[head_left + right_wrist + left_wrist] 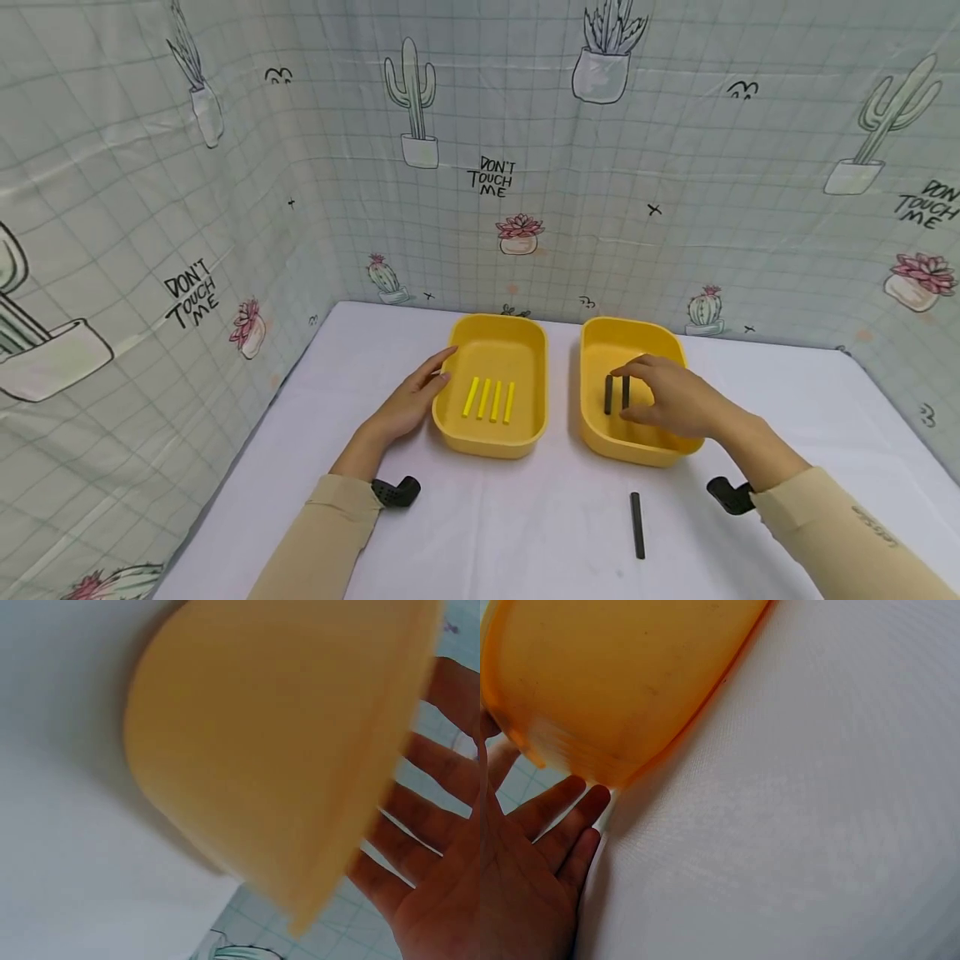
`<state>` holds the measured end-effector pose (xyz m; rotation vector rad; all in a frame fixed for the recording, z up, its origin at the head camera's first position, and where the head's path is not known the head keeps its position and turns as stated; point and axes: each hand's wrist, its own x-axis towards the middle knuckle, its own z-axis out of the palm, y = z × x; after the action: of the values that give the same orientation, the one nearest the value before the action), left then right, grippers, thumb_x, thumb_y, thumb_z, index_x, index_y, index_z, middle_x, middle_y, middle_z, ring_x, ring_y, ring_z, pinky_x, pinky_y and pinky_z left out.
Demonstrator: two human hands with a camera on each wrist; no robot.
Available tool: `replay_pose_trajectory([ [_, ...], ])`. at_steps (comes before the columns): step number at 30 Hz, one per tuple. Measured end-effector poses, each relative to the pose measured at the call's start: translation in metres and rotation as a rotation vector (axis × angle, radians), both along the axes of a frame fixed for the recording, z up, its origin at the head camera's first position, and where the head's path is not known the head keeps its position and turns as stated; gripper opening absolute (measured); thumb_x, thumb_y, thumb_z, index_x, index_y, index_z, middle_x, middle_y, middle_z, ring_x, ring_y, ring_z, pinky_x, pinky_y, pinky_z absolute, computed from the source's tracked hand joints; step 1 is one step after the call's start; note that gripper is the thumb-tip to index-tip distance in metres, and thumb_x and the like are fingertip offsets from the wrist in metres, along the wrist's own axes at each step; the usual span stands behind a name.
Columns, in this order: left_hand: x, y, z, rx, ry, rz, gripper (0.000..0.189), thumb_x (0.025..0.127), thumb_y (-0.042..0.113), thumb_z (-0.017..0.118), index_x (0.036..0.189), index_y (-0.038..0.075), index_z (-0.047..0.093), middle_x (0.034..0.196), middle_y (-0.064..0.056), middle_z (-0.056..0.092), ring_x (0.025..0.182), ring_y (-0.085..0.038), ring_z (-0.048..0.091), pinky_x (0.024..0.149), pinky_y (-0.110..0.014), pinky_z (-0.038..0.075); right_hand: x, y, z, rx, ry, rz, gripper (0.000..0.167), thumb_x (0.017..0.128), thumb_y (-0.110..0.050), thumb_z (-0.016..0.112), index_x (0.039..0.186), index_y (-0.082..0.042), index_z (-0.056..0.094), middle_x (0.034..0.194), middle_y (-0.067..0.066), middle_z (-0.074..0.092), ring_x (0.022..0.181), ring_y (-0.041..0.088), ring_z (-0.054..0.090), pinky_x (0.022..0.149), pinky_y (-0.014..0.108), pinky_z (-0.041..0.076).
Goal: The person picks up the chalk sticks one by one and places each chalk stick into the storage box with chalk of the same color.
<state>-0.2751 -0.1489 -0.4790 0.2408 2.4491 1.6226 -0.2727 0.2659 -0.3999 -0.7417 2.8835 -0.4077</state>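
Note:
My left hand rests at the left side of a yellow plastic tray, its fingers loosely extended against the wall. Several short yellow sticks lie side by side in that tray. Over a second yellow tray, my right hand reaches in past the right rim. Its thumb and index finger pinch a black stick by its two ends. Just left of it lies another black stick. In the right wrist view the tray wall hides the fingertips.
A third black stick lies on the white tabletop, in front of the right tray. Behind and to the left hangs a grid-patterned cloth printed with cacti. Black wrist devices are strapped at both cuffs.

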Motion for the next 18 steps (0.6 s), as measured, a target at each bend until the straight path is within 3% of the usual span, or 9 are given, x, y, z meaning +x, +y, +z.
replay_pose_trajectory([
  [9,0.001,-0.001,-0.003,-0.006,0.006,0.005,0.048,0.11,0.045,0.044,0.158,0.047,0.036,0.17,-0.004,0.032,0.158,-0.033,0.028,0.128,-0.059,0.021,-0.016,0.002,-0.026,-0.022,0.002,0.001,0.057,0.091,-0.031,0.081,0.14,-0.006,0.062,0.139,0.015,0.064,0.133,0.042,0.055,0.114,0.063,0.042],
  [18,0.001,0.002,-0.001,0.007,-0.001,-0.003,0.048,0.111,0.042,0.044,0.158,0.047,0.036,0.169,-0.005,0.033,0.158,-0.033,0.029,0.128,-0.057,0.023,-0.021,0.008,-0.032,-0.014,-0.023,-0.026,0.058,0.091,-0.026,0.08,0.141,-0.003,0.06,0.139,0.019,0.064,0.132,0.045,0.055,0.115,0.064,0.041],
])
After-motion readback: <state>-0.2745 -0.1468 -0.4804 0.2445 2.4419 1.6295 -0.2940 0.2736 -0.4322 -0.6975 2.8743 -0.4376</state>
